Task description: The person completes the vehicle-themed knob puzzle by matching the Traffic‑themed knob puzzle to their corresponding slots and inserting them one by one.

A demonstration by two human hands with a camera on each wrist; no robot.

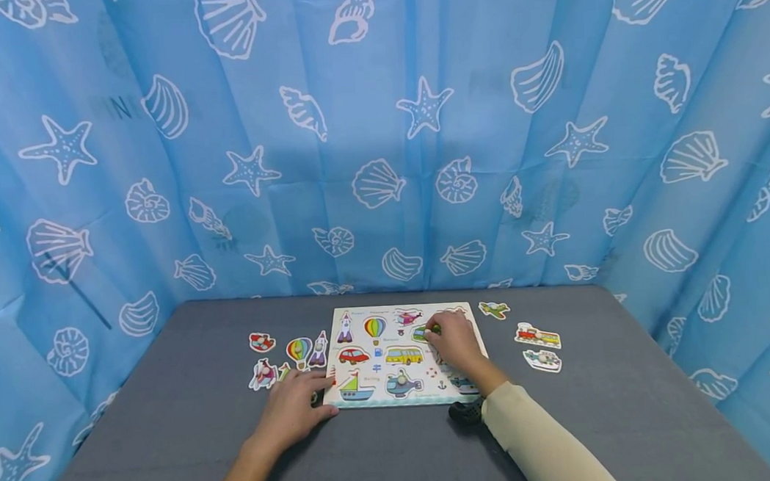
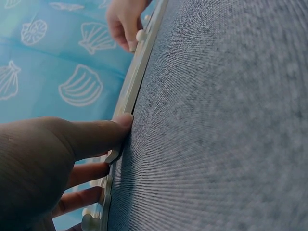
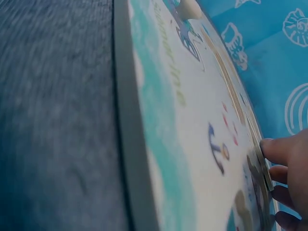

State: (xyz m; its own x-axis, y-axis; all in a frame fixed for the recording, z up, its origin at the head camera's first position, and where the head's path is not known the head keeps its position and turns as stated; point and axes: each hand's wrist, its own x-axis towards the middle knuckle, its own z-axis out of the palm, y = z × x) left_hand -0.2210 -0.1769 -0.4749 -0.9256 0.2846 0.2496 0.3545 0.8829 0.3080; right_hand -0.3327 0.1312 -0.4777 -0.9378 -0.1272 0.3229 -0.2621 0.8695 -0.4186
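A white wooden puzzle board [image 1: 374, 379] with printed vehicles lies on the grey table. My left hand [image 1: 292, 408] rests at its left edge; the thumb [image 2: 108, 132] touches the board's side and the fingers are spread beside loose pieces. Over the board's right half, my right hand [image 1: 459, 343] pinches a small green piece [image 1: 435, 328] near a printed green vehicle [image 1: 419, 333]. The right fingers hide most of that piece. In the right wrist view, the thumb [image 3: 276, 150] and fingers meet at a thin edge. A knobbed helicopter piece [image 1: 403, 383] sits in the board.
Left of the board lie a balloon piece [image 1: 298, 351], a rocket piece [image 1: 318, 350], a red piece [image 1: 262, 342] and a pink-and-white piece [image 1: 264, 374]. To the right are a green plane [image 1: 494, 309], a train [image 1: 538, 335] and a white vehicle piece [image 1: 542, 360]. A blue curtain [image 1: 379, 138] hangs behind.
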